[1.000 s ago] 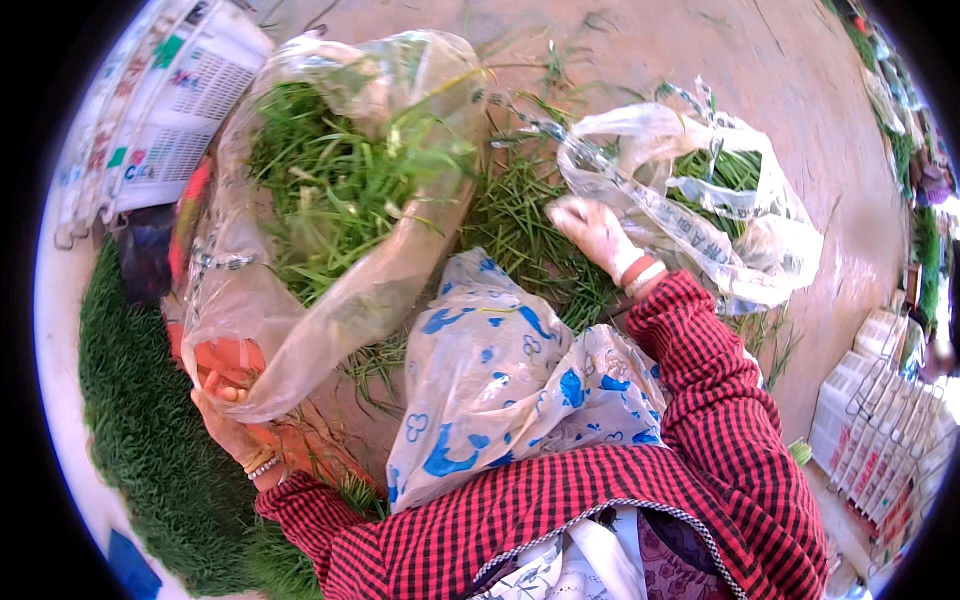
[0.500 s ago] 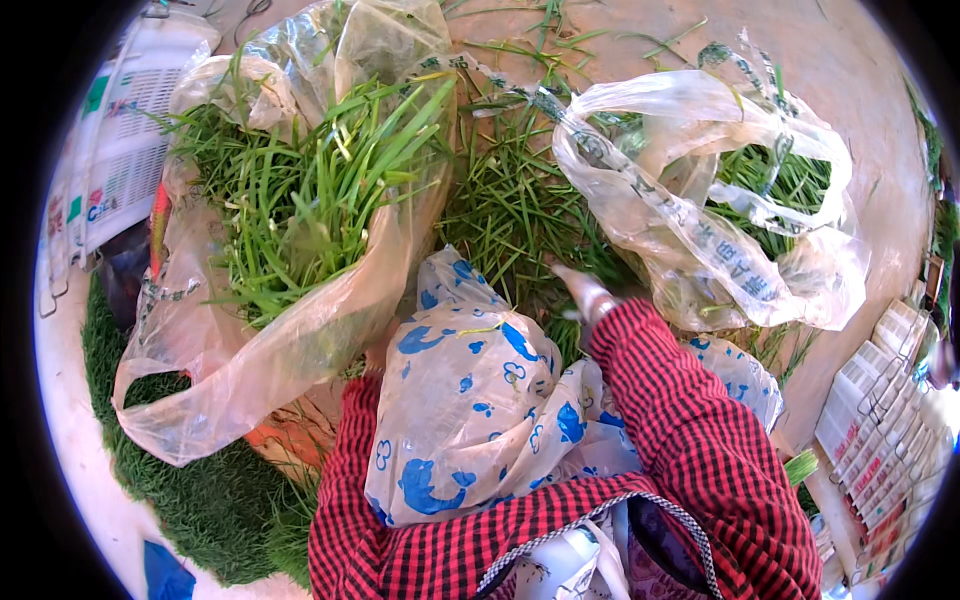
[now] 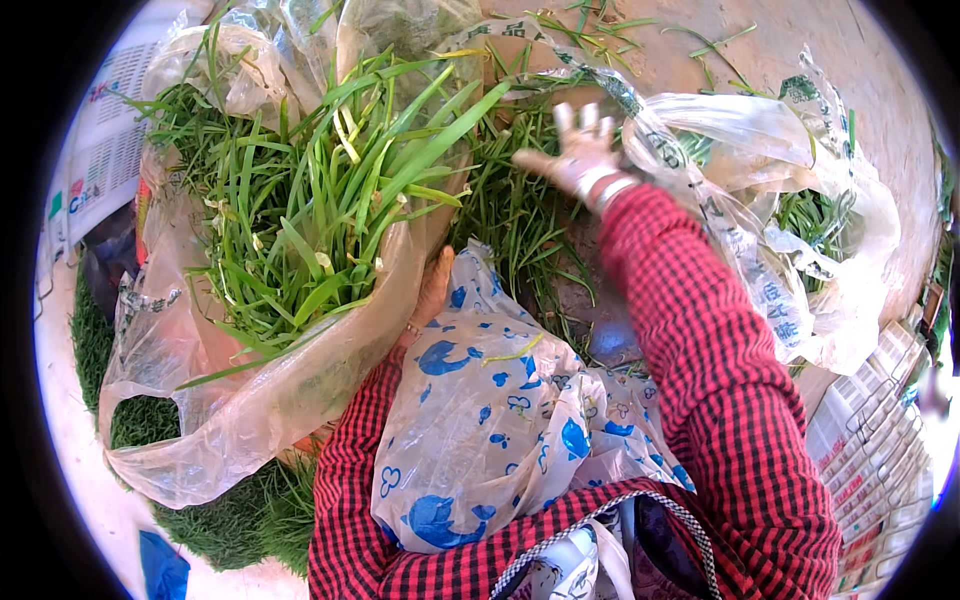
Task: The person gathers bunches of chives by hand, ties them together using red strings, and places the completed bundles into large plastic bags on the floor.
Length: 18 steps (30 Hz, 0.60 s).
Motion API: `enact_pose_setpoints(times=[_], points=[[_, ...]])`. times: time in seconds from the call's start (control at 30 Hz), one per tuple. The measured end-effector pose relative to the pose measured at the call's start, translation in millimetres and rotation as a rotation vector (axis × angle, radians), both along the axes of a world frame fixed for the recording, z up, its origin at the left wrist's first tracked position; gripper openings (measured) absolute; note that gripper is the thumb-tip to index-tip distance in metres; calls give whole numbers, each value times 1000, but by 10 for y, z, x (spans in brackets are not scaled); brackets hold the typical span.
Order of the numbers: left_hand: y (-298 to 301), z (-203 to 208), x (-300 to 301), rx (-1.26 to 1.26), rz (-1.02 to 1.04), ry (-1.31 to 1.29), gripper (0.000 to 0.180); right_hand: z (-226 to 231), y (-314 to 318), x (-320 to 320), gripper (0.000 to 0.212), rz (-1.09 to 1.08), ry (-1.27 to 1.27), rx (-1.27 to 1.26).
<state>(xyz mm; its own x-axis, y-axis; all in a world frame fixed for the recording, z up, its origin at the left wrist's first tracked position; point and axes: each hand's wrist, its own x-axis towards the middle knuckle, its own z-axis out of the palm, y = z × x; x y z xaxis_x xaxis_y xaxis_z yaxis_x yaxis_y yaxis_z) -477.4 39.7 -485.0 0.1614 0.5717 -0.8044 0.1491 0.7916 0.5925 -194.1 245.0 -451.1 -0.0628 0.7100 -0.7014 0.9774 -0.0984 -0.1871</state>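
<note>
My right hand [image 3: 580,155], with white coverings on its fingers, is spread open over a loose heap of long green leafy stalks [image 3: 525,200], near the handle of the right plastic bag. My left hand [image 3: 434,288] lies straight along the outer side of the left clear plastic bag [image 3: 350,360], partly hidden by it. Its visible fingers look stretched out, not wrapped round anything. Cut green stalks [image 3: 310,220] with some pale ends fill that bag. To the right, another clear plastic bag [image 3: 760,130] with printed bands holds more green stalks [image 3: 810,220].
A white plastic sheet with blue whale prints [image 3: 480,440] covers my lap. Dark green bundles [image 3: 220,520] lie at the lower left. White printed crates [image 3: 120,160] stand at the far left, others [image 3: 870,430] at the right. Stray leaves [image 3: 710,45] lie on the floor.
My right hand has moved up and away from me, its fingers now spread. My left hand has come into sight beside the left bag. The right bag has shifted rightward.
</note>
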Motion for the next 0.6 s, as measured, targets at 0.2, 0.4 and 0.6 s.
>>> enact_pose_setpoints(times=[0.2,0.4,0.6], points=[[512,369,494,515,2,60,56,174,-1092,-774,106,-118,527,-150],[943,1220,853,23,-515,-214,65,299,-1400,-92,56,-490,1099,-290],[1085,2228,579,756,-574,417,49,1538,-765,412,41,-682,1068,-320]])
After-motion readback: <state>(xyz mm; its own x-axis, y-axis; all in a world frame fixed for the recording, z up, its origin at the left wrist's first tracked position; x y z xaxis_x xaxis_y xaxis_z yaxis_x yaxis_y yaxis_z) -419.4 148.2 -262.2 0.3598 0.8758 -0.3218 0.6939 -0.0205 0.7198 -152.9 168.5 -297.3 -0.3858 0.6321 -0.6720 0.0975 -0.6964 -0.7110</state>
